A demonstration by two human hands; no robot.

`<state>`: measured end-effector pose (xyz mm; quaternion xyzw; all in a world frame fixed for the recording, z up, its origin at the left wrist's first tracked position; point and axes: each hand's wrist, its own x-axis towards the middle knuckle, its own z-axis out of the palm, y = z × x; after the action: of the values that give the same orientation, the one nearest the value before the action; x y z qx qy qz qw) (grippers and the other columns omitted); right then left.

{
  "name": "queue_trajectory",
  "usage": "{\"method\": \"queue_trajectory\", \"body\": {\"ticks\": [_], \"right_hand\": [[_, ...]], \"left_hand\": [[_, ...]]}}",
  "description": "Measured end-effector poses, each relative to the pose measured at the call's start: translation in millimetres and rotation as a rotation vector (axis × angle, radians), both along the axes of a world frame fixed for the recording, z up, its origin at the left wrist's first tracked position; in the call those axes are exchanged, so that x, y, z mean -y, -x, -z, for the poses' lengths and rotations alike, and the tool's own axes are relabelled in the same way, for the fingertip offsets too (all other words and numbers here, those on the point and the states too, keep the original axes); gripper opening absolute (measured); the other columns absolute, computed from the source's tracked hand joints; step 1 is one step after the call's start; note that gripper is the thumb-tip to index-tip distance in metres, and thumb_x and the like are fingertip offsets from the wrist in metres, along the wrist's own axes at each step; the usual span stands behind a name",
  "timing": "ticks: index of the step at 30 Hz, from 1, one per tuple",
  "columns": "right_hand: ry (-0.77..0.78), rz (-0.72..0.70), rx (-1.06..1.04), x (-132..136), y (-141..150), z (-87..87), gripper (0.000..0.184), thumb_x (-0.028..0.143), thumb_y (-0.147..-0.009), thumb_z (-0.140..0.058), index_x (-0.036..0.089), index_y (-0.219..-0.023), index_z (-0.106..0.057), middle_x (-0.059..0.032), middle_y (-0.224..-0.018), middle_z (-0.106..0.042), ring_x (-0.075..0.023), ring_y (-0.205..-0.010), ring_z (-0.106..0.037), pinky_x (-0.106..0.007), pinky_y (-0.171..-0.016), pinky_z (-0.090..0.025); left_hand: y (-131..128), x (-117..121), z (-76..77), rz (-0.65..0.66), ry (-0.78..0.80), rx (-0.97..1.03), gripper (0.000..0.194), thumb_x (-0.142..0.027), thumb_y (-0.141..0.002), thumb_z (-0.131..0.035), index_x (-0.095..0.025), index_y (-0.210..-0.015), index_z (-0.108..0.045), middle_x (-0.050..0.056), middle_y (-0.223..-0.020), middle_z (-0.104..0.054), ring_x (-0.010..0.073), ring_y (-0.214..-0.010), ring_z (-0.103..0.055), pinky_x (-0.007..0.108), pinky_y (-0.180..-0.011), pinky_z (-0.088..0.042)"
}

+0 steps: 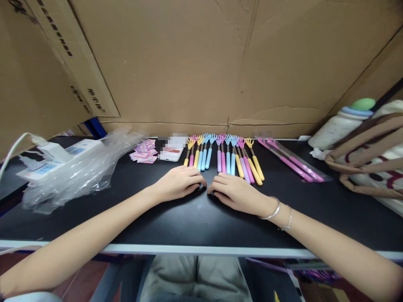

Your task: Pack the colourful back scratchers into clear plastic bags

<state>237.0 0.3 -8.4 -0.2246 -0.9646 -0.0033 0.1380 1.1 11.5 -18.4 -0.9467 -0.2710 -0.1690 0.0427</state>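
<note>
My left hand [181, 183] rests on the black table with its fingers curled together and nothing visible in them. Facing it, my right hand [234, 193] lies with fingers likewise curled in, a small gap between the two hands. Just beyond them is a row of back scratchers [232, 163] with claw-shaped heads pointing away, their handles yellow, pink, blue and purple. My left hand is nearest to the lower ends of the left group of back scratchers [199, 161], partly covering some handles. Two pink back scratchers [291, 161] in clear plastic sleeves lie farther right.
At the left, clear plastic bags [82, 176] lie over a white power strip [83, 147] with a plugged-in charger. Pink cards [145, 152] are piled beside a white device [172, 151], partly blurred. A bottle [338, 128] and cloth bag [371, 163] stand right. Cardboard [176, 63] walls the back.
</note>
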Motion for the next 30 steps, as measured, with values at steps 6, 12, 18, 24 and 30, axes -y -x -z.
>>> {"method": "queue_trajectory", "body": {"ticks": [6, 12, 18, 24, 30], "right_hand": [[0.011, -0.012, 0.011, 0.0, -1.2, 0.8, 0.024, 0.014, -0.093, -0.037, 0.017, -0.093, -0.061, -0.0061, -0.085, -0.056, -0.0161, -0.082, -0.051, -0.027, -0.072, -0.041], [0.032, -0.012, 0.019, 1.3, -0.2, -3.1, 0.025, 0.011, -0.092, -0.038, 0.017, -0.091, -0.062, -0.0061, -0.086, -0.056, -0.0159, -0.082, -0.05, -0.027, -0.073, -0.041], [0.044, -0.005, 0.022, 1.5, -0.3, -3.3, 0.025, 0.009, -0.091, -0.039, 0.017, -0.091, -0.062, -0.0061, -0.087, -0.056, -0.0158, -0.082, -0.05, -0.027, -0.074, -0.041], [0.053, -0.003, 0.023, 1.3, -1.1, -2.8, 0.024, 0.011, -0.091, -0.039, 0.017, -0.092, -0.061, -0.0063, -0.088, -0.056, -0.0163, -0.084, -0.05, -0.028, -0.075, -0.041], [0.042, -0.006, 0.023, 1.4, -1.2, -1.8, 0.024, 0.013, -0.092, -0.038, 0.017, -0.093, -0.061, -0.0062, -0.086, -0.056, -0.0164, -0.084, -0.05, -0.027, -0.074, -0.04]], "left_hand": [[0.8, -1.3, 1.6, 0.001, 0.013, 0.008, 0.02, -0.019, -0.093, -0.042, -0.022, -0.1, -0.061, 0.001, -0.095, -0.062, 0.0134, -0.089, -0.057, 0.024, -0.077, -0.039], [0.8, -0.5, 0.5, -0.008, 0.029, 0.009, 0.02, -0.019, -0.093, -0.044, -0.023, -0.1, -0.062, 0.001, -0.096, -0.062, 0.0132, -0.09, -0.057, 0.025, -0.078, -0.04], [0.4, 0.0, -0.7, -0.007, 0.021, 0.011, 0.021, -0.018, -0.093, -0.043, -0.023, -0.1, -0.063, 0.001, -0.095, -0.063, 0.0132, -0.089, -0.057, 0.025, -0.077, -0.04], [0.6, -0.2, 0.1, -0.004, 0.001, 0.009, 0.021, -0.019, -0.093, -0.043, -0.023, -0.1, -0.063, 0.001, -0.094, -0.063, 0.0131, -0.088, -0.057, 0.024, -0.076, -0.039], [-0.8, 0.0, -0.2, -0.006, -0.085, 0.015, 0.025, -0.018, -0.094, -0.04, -0.023, -0.092, -0.064, -0.001, -0.085, -0.063, 0.0118, -0.081, -0.057, 0.023, -0.071, -0.037]]}}
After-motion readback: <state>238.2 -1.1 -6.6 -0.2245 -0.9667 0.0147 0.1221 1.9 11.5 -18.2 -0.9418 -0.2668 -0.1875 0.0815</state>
